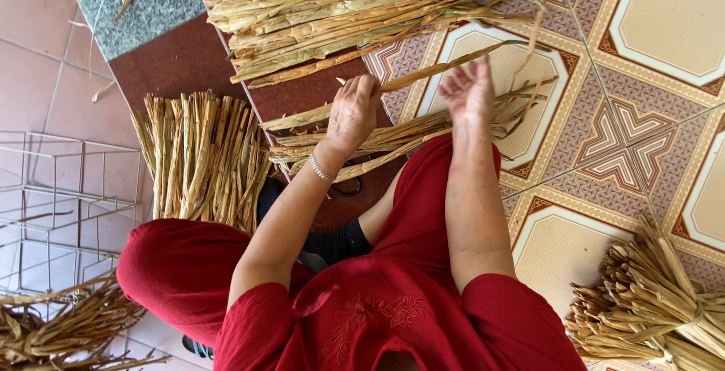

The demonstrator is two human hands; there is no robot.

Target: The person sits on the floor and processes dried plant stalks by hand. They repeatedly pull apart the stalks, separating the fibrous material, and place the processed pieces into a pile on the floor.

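You have a patterned tile floor (649, 31) under everything. Take the large heap of dried reed strips (340, 8) at the top as your landmark. Below it and to its left, 1 cut bundle of stalks (200, 156) lies on the dark red step (174, 61). Far below it to the right, 1 tied bundle (653, 303) rests on the tiles. Far below it to the left lies a loose pile of stalks (64, 329) beside a wire rack (68, 197).

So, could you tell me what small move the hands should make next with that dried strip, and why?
Probably close the right hand onto the dried strip: the left hand already grips it, while the right hand's fingers look open beside it.
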